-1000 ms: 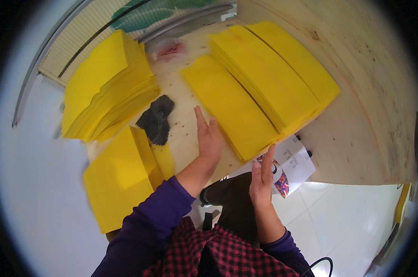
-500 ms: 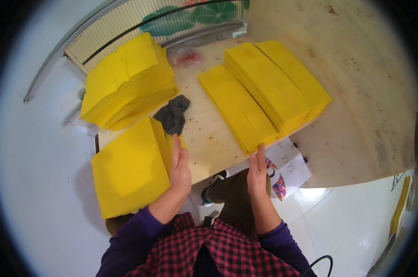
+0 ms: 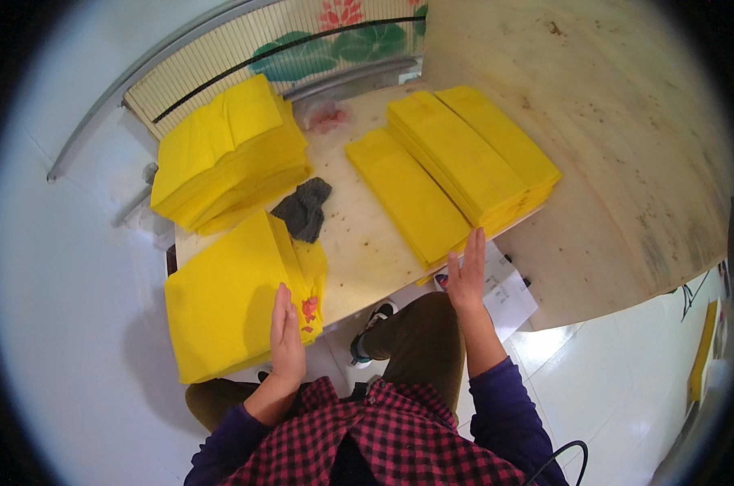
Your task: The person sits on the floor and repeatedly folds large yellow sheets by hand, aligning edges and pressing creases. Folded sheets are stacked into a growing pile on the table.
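Note:
My left hand [image 3: 288, 338] stands upright with straight fingers beside the near left stack of yellow sheets [image 3: 225, 300], in front of its right side; I cannot tell whether it touches. It holds nothing. Several small red scraps [image 3: 309, 309] lie on the yellow material just right of its fingertips. At the table's front edge, my right hand [image 3: 468, 279] is open, fingers stretched out, near the lower end of a folded yellow bundle [image 3: 407, 194]. Nothing shows in its grasp. Between the stacks lies a crumpled dark grey cloth [image 3: 304, 212].
Behind the near stack rises another tall yellow stack [image 3: 229, 150]. Two more long yellow bundles [image 3: 464, 154] lie at the right of the pale tabletop [image 3: 359, 243]. A clear bag with something pinkish [image 3: 328, 119] sits at the back. A board [image 3: 602, 162] borders the right side.
My hands have moved further apart, the left one left and down, the right one slightly right. The red scraps beside the near stack have come into view.

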`<state>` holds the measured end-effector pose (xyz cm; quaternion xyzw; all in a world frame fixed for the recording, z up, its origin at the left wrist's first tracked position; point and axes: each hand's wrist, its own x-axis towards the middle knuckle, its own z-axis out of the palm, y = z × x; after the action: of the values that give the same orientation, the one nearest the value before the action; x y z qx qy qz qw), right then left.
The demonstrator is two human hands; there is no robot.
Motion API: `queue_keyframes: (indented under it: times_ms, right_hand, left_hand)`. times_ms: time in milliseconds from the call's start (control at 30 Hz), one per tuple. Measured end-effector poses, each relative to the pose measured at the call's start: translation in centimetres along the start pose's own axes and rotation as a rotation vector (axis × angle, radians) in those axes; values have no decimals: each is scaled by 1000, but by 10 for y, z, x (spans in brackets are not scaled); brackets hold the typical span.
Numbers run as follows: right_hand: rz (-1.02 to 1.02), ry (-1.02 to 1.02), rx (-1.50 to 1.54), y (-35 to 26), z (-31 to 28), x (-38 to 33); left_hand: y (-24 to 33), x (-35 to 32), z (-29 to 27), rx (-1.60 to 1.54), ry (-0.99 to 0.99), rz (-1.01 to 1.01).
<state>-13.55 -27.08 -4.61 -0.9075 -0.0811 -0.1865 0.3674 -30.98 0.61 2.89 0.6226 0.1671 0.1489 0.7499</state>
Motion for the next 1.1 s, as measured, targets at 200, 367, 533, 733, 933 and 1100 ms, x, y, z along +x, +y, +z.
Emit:
queue_keyframes:
  times_ms: [200, 367, 533, 733, 933, 1100]
  right_hand:
    - [8, -143, -364, 10, 5, 2]
    - [8, -177, -393, 12, 2, -3]
    - [23, -162, -308, 13, 1, -3]
    - [-101, -124, -268, -4, -10, 3]
    - [-288, -198, -184, -18, 1, 41]
    - [-345, -264, -349, -6, 26, 74]
  left_hand:
    - [0, -6, 0, 38, -38, 27]
    - [0, -9, 1, 62, -75, 43]
    - [0, -11, 2, 85, -108, 54]
    - [0, -12, 0, 104, -124, 63]
    - [-1, -13, 0, 121, -144, 68]
    - [-2, -16, 0, 137, -156, 72]
